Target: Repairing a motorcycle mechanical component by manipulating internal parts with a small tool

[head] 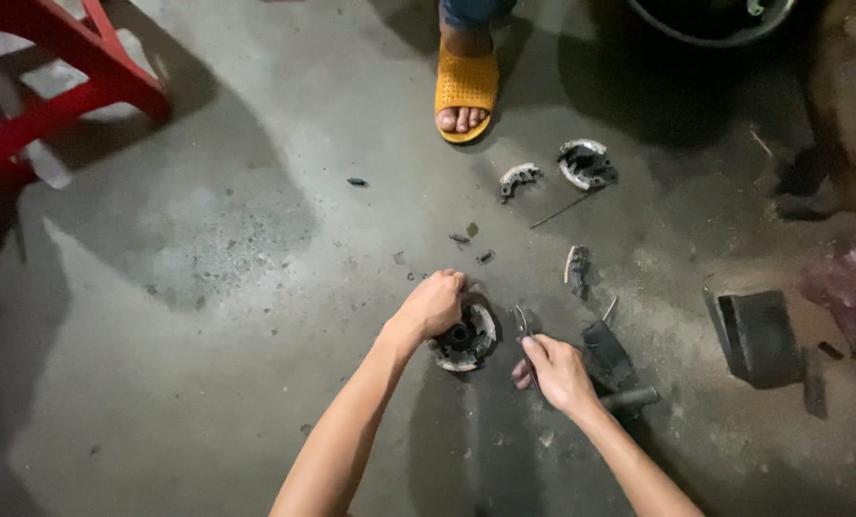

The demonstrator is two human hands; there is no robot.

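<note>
round metal hub [464, 340], flat, pliers [522, 324] beside

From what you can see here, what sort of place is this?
Probably a repair workshop floor: stained concrete floor, loose metal parts, and a left hand on a round metal assembly while the right hand holds pliers.

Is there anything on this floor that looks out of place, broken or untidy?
Yes. Small metal parts lie scattered on the bare concrete floor: two curved pieces near a yellow sandal, and a thin rod. The left hand rests on a round part; the right hand holds pliers.
</note>
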